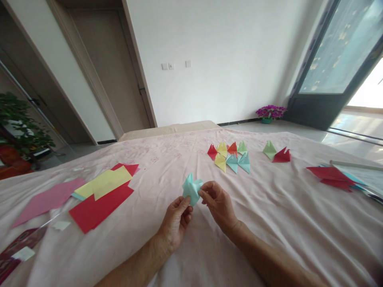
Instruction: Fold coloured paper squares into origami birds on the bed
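A light turquoise piece of folded paper (191,189) is held up over the cloth, in front of me at the middle. My left hand (177,217) pinches its lower edge between thumb and fingers. At its right side, the thumb and forefinger of my right hand (219,203) are closed on a corner of the same paper. Beyond my hands stands a group of several small folded paper shapes (232,160) in red, yellow, orange, green and light blue. A green folded shape (269,150) and a red one (281,155) sit apart to their right.
Pink patterned cloth (167,167) with wrinkles covers the surface. Red sheets (100,209), yellow sheets (112,181) and pink sheets (49,199) lie at the left, near a dark red packet (20,251). At the right are red folded papers (331,177) and a clear-looking sleeve (366,177).
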A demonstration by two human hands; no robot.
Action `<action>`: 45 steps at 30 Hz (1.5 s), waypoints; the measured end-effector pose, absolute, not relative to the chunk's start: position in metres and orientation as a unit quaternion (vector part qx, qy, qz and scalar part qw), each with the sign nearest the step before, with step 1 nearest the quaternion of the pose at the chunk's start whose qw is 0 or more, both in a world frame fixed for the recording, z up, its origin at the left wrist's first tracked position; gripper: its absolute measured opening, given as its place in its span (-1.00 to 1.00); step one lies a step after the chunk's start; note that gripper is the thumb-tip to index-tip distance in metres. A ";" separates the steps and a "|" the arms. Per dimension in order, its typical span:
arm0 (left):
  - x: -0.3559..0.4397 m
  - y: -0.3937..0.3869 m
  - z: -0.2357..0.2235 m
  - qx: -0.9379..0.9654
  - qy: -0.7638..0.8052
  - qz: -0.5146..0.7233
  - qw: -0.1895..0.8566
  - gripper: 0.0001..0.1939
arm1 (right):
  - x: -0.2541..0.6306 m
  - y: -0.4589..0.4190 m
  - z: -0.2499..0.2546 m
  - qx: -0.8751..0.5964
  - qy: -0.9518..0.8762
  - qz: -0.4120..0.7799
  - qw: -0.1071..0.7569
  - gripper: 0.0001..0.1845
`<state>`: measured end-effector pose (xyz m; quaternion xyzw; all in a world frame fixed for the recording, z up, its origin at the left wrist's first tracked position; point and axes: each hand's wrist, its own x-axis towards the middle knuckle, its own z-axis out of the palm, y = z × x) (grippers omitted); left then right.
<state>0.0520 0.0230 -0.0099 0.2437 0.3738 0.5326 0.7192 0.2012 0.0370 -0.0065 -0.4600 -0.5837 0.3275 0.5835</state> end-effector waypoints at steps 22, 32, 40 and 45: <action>0.045 0.025 -0.006 0.371 0.440 0.508 0.641 -0.62 | 0.230 0.032 0.017 -0.376 -0.652 0.455 0.476 -0.63; 0.043 0.028 -0.011 0.381 0.424 0.494 0.657 -0.65 | 0.236 0.037 0.017 -0.343 -0.676 0.530 0.380 -0.52; 0.045 0.028 -0.009 0.382 0.413 0.496 0.661 -0.65 | 0.234 0.041 0.015 -0.360 -0.632 0.583 0.363 -0.51; 0.046 0.028 -0.011 0.370 0.412 0.511 0.657 -0.66 | 0.232 0.041 0.011 -0.377 -0.596 0.599 0.380 -0.56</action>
